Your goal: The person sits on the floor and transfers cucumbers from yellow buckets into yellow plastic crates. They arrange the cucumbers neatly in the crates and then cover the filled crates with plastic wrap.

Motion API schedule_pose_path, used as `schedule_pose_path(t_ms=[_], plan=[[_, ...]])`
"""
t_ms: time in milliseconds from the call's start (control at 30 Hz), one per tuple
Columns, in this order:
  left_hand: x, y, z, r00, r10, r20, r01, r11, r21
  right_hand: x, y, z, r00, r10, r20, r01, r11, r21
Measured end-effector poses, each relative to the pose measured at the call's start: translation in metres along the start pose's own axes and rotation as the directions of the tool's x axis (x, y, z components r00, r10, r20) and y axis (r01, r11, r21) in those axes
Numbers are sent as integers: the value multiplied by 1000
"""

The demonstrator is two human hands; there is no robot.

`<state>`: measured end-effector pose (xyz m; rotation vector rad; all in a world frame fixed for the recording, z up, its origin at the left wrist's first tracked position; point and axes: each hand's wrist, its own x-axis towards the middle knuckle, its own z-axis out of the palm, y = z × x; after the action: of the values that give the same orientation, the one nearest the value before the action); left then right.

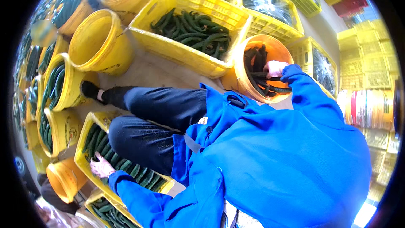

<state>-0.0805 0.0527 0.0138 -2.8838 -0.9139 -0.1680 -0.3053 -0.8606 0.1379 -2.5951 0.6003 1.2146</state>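
My left hand (102,166) lies on a row of dark green cucumbers (128,166) packed side by side in a yellow plastic crate (83,144). Its fingers are spread at the crate's outer side. My right hand (274,69) reaches into a tilted orange bucket (245,84) and touches the dark cucumbers (257,57) inside; its fingertips are hidden, so a grip cannot be made out. Both hands seem to wear thin pale gloves. Beside that bucket stands a large yellow crate (177,53) with loose, curved cucumbers (193,33) heaped in the bottom.
A yellow bucket (95,41) with nothing visible inside stands ahead. Several cucumber-filled buckets (65,82) line the far left. Crates with plastic-wrapped contents (265,3) stand beyond the large crate. An orange bucket (66,180) and another cucumber crate (110,212) sit at lower left, near a partly visible person (55,193).
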Motion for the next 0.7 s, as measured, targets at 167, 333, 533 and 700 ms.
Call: schedule_pose_path(t_ms=[167,333,533,700], plan=[[-21,30,-46,997,64,-39,-68,992,-108,-29,50,-60,863,-463,-203,376,856,-356],[-7,0,-18,988,-42,-147,19,988,-152,-100,4,-204,731,-486,-479,340,868,-361],[-21,11,-9,989,-71,-129,42,976,-216,-112,-244,-315,212,-767,-605,538,609,-583],[-20,6,-21,987,-97,-130,66,972,-225,-70,-557,-236,-415,-791,-449,563,164,-810]])
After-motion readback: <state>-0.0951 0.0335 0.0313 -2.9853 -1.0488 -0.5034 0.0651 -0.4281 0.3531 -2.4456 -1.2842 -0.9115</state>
